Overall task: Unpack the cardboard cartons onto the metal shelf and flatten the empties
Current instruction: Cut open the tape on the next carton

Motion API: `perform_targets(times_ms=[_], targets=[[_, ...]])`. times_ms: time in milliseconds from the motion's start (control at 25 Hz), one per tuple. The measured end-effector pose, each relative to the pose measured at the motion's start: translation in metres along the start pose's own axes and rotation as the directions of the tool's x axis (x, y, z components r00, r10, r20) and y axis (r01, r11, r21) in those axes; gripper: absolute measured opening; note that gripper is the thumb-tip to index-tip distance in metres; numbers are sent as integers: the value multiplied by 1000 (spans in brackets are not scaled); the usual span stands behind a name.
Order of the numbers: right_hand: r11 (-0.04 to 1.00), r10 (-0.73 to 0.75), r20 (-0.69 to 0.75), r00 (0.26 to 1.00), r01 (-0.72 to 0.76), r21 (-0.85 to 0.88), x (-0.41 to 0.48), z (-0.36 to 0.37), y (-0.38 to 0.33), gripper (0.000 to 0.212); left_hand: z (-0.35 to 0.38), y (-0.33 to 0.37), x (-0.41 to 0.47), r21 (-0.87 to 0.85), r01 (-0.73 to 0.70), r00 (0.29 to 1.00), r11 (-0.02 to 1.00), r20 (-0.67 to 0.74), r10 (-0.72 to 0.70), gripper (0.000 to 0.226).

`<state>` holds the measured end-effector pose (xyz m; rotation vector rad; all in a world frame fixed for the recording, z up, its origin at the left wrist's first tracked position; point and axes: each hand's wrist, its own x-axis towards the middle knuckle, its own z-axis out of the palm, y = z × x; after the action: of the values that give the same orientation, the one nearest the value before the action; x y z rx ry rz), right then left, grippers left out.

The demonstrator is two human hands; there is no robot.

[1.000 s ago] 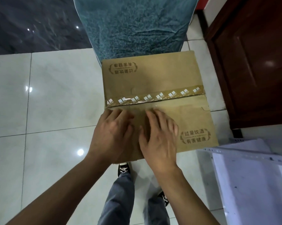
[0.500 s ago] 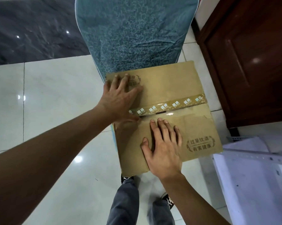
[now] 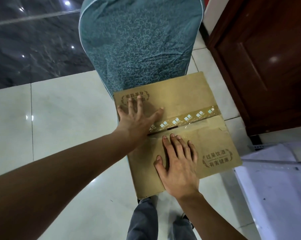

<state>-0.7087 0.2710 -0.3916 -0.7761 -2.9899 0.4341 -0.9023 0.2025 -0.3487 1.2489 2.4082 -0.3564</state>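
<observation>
Hands open, flat: left hand (image 3: 137,116) on carton (image 3: 181,94) flap at 12 o'clock, right hand (image 3: 179,163) on 6 o'clock flap. Best: pin far flap, pry near one along tape (image 3: 199,115).

Glossy white floor tiles (image 3: 68,118) spread left of the left hand (image 3: 137,120), catching small spots of light. Beyond them lay a dark marbled surface (image 3: 33,49). Ahead stood a teal patterned fabric panel (image 3: 139,45). Up and right of the right hand (image 3: 179,165) was a red-brown wooden door (image 3: 267,66).

Both hands (image 3: 137,118) flat, fingers (image 3: 174,142) spread
</observation>
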Motion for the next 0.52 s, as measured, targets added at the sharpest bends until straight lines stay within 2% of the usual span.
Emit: perform_targets(times_ms=[160,240,320,400,480,520], targets=[[1000,9,33,999,-9,-12,-1,-1,3,61,-10,-2,-1,-69,0,997,998,72,5,96],[1000,12,34,999,-11,-16,-1,-2,3,61,-17,-5,-4,-73,-20,995,997,99,27,91],[1000,9,40,999,-9,-14,0,-3,3,60,-43,-17,-6,-130,-120,990,984,53,128,80],[1000,0,52,999,1,-15,2,-2,2,60,-81,-41,-5,-216,-214,975,953,3,220,85],[1000,-1,66,998,3,-19,2,-3,2,61,-107,-58,-9,-216,-225,974,950,-30,224,84],[1000,1,64,998,0,-19,2,-4,2,62,-111,-60,-11,-188,-222,973,957,-98,207,79]])
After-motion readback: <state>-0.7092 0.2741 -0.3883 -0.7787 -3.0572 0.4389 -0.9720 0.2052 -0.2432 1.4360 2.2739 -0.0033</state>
